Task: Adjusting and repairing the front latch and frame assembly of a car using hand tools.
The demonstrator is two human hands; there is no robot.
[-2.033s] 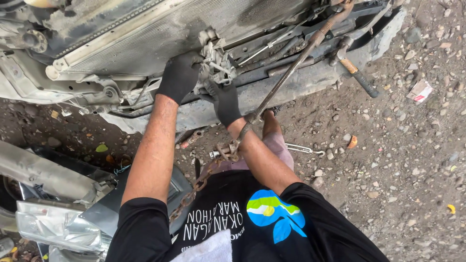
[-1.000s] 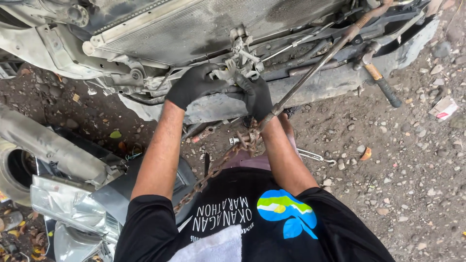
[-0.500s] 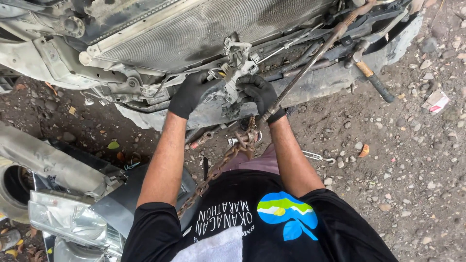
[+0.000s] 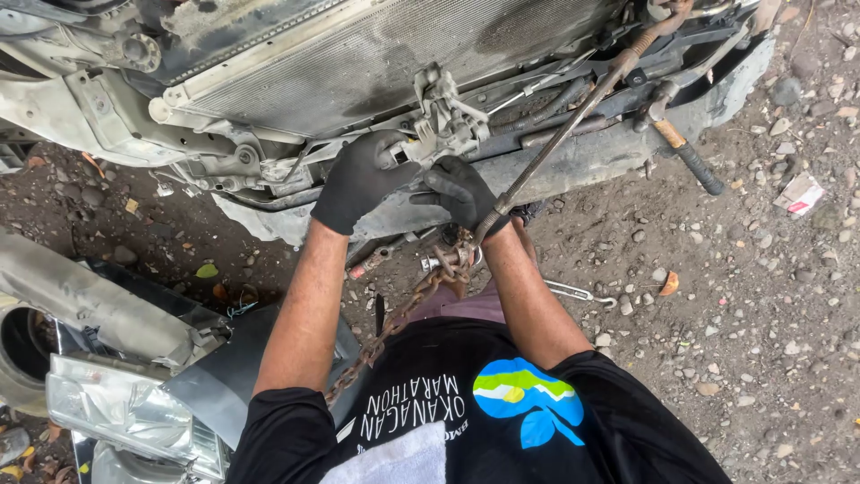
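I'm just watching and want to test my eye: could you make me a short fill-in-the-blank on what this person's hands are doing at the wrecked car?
1. Both hands wear ____ gloves.
2. The left hand grips a metal bracket below the ____.
3. A rusty ____ hangs beside the right hand.
4. A hammer leans on the car, its handle resting on the ____ ground.

Missing words: black; radiator; chain; gravel

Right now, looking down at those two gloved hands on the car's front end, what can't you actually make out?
All in the head view:
- What the left hand grips: its glove covers it.
- The right hand fingertips: tucked under the metal latch bracket.
- The long rusty bar: its top runs off the upper edge.
- The chain: its lower end disappears behind the black shirt.
- The headlight: cut off by the bottom edge.
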